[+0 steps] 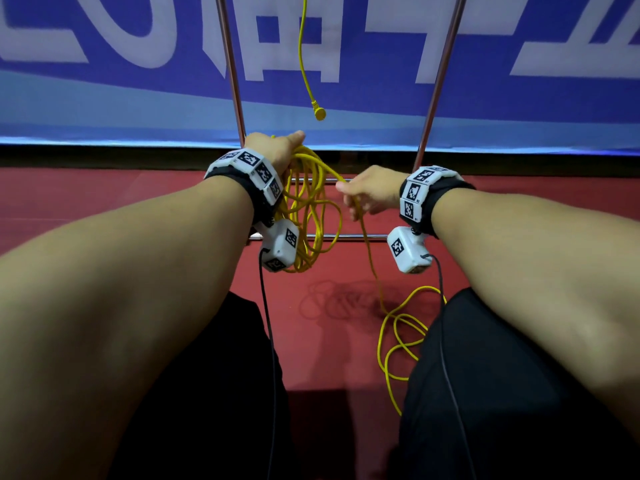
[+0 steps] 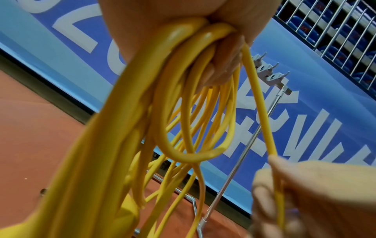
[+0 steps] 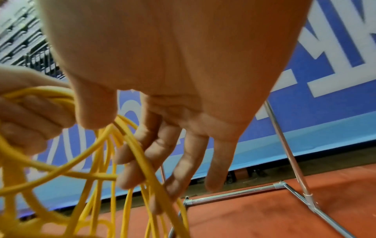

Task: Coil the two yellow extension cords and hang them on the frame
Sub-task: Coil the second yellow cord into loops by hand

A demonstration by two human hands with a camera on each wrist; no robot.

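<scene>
Large white characters run across the blue banner (image 1: 381,64) that fills the upper part of the head view, but they are cropped at the top edge and cannot be read as words. In the wrist views the same white strokes show tilted and cut off. The wrist bands (image 1: 258,171) and the small white boxes (image 1: 280,244) below them carry black-and-white square code markers, with tiny print beside them too small to read.
</scene>
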